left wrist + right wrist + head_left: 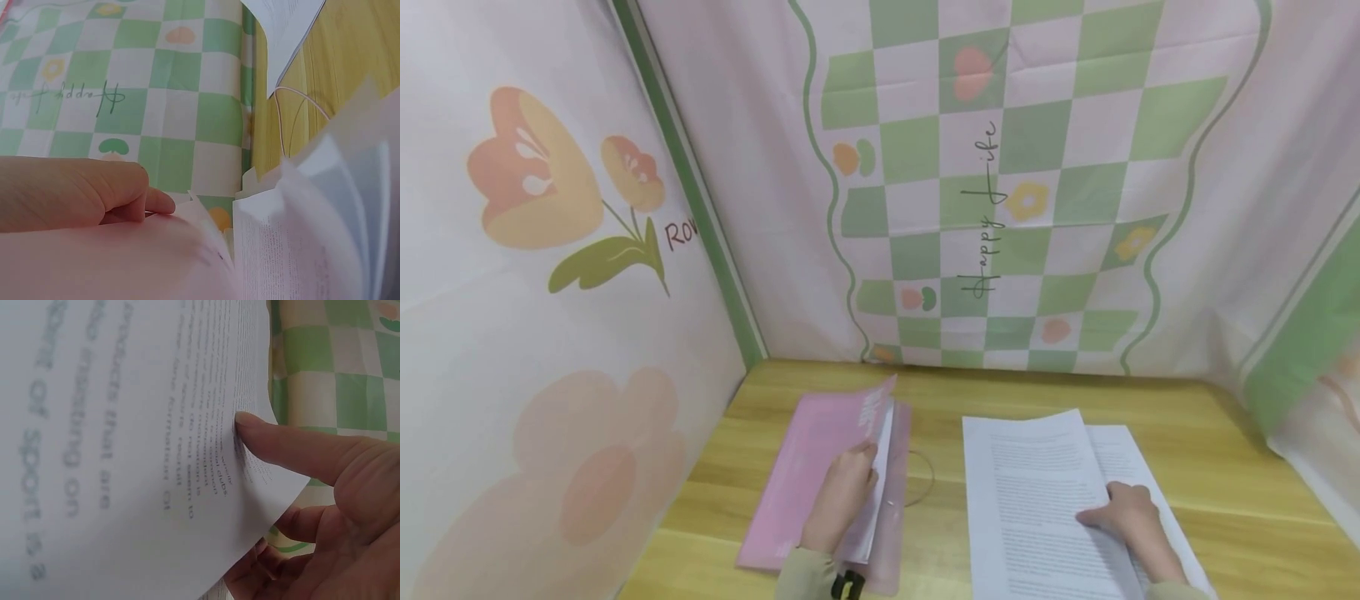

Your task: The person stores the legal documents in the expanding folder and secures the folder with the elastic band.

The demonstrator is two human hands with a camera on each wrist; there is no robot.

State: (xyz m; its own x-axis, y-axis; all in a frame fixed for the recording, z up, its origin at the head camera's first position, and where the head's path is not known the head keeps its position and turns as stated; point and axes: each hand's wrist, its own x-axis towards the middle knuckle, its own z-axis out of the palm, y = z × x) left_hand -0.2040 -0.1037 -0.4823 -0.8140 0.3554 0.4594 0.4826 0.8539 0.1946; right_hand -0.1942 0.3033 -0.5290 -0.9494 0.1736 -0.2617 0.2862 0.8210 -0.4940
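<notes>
A pink document folder [820, 450] lies left of centre on the table, its cover lifted along the right edge with white papers [880, 500] showing inside. My left hand [846, 487] pinches that cover at its edge; in the left wrist view the hand [75, 194] is above the pale pink cover [112, 262], beside printed pages [262, 250]. To the right, my right hand [1131, 517] holds the right edge of a printed sheet [1037, 500], thumb on top and fingers beneath. Another printed sheet [1116, 450] lies partly under it. The right wrist view shows the sheet [125, 444] bending near the thumb.
A thin elastic loop [931, 475] sticks out from the folder's right side. The wooden table [940, 400] ends at a checkered curtain [910, 192] behind and a flower-print curtain [550, 333] on the left. A black band [847, 585] is at the left wrist.
</notes>
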